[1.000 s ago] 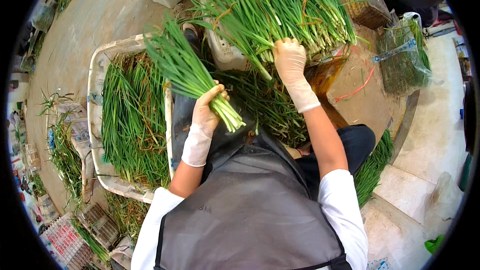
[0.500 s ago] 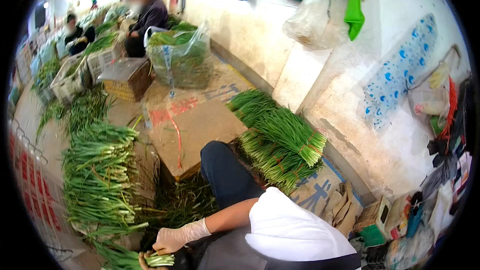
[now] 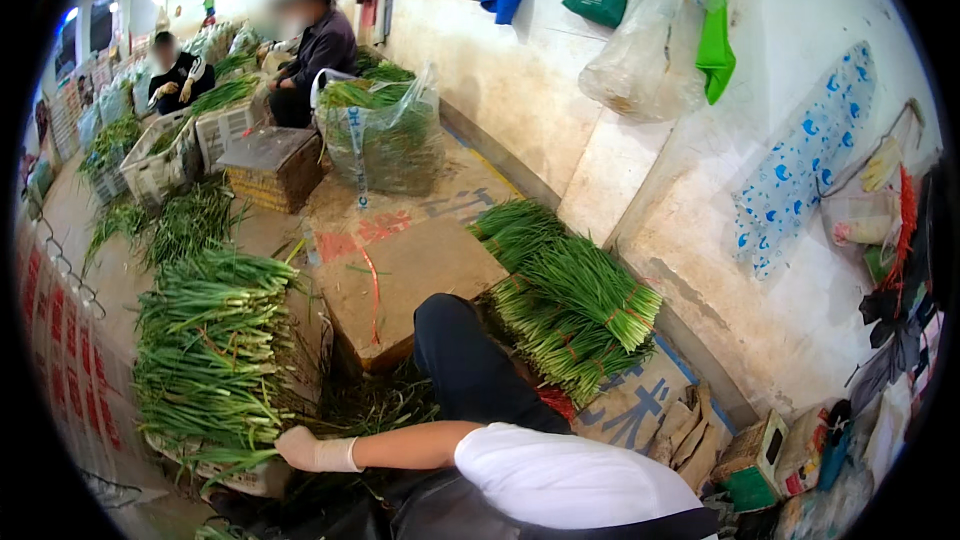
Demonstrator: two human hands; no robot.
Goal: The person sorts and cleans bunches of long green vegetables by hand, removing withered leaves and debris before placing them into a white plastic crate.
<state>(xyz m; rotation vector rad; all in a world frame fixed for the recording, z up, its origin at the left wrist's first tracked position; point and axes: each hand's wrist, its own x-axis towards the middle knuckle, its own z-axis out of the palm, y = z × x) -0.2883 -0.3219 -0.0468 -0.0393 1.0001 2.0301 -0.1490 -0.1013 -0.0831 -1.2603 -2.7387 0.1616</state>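
My right hand (image 3: 308,449), in a pale thin glove, reaches left across my body to the near edge of a tall pile of garlic chives (image 3: 215,355). Its fingers look closed on a few stems at the pile's lower right corner, though the fingertips are partly hidden. The pile lies on a light crate (image 3: 265,480), pale stem ends toward the right. At the bottom edge a few green leaves (image 3: 215,532) show. My left hand is out of the picture.
A low board-topped box (image 3: 410,275) stands ahead of my knee (image 3: 445,325). Tied chive bundles (image 3: 590,290) lie by the wall. Loose leaves (image 3: 380,402) cover the floor below the box. Farther off are a filled clear bag (image 3: 385,135), crates (image 3: 160,160) and two seated people.
My right hand has moved up and left, from a bunch of chives low in front of me to the pile. My left fingers and that bunch's stem ends have left the view.
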